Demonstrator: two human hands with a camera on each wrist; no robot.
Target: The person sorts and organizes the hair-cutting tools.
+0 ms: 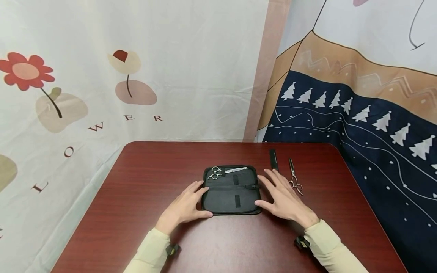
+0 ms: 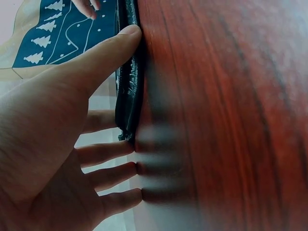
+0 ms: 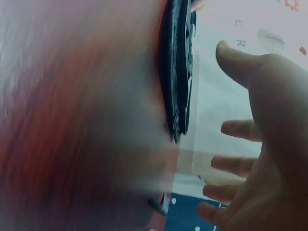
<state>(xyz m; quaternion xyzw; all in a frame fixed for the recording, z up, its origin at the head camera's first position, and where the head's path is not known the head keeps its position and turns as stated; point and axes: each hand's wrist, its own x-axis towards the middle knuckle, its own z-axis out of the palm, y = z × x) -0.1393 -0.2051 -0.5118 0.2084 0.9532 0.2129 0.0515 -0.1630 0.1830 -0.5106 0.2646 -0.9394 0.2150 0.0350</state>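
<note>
case (image 1: 220,201), black and unfolded flat, lies on the red-brown bench (image 1: 225,246) between the person's two hands. the left grip (image 1: 184,206) rests at its left side, fingers extended and loose, thumb reaching along the near edge and touching it. the right grip (image 1: 285,199) is spread wide with fingers straight and holds nothing; its thumb points at the case's right edge, and the right wrist view shows a gap between them. silver scissors (image 1: 235,170) sit strapped across the far half, handles to the left. just beyond the right fingertips lies a black comb (image 1: 274,158), its near end hidden by them. darker scissors (image 1: 292,170) lie to its right, finger loops close beside the right grip. patterned curtains (image 1: 205,68) hang behind.
</note>
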